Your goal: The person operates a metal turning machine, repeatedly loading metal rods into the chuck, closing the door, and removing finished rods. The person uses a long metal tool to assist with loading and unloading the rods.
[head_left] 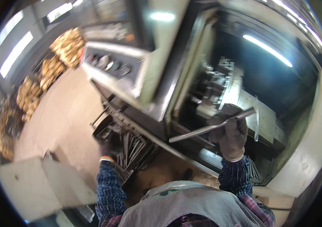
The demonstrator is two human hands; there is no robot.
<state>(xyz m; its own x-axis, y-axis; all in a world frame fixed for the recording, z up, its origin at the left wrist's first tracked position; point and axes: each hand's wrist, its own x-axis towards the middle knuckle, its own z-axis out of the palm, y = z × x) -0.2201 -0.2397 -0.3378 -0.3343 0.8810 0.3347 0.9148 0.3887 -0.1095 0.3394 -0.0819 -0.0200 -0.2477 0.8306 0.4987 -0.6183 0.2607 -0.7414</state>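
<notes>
In my right hand (231, 134), covered by a grey-brown work glove, is a slim metal bar (191, 134). The glove's fingers close around it, and the bar slants up to the right in front of the machine opening. My left hand (110, 145) is at the left side of a dark bin (99, 122) of loose metal bars (132, 148). Shadow and motion blur hide its fingers, so whether it touches a bar cannot be made out.
A machine with an open, lit bay (274, 87) stands to the right, with metal fixtures (215, 83) inside. Its control panel (111, 66) juts out at upper left. Wrapped yellowish bundles (68, 47) line the far left floor. A pale panel (24, 189) lies at lower left.
</notes>
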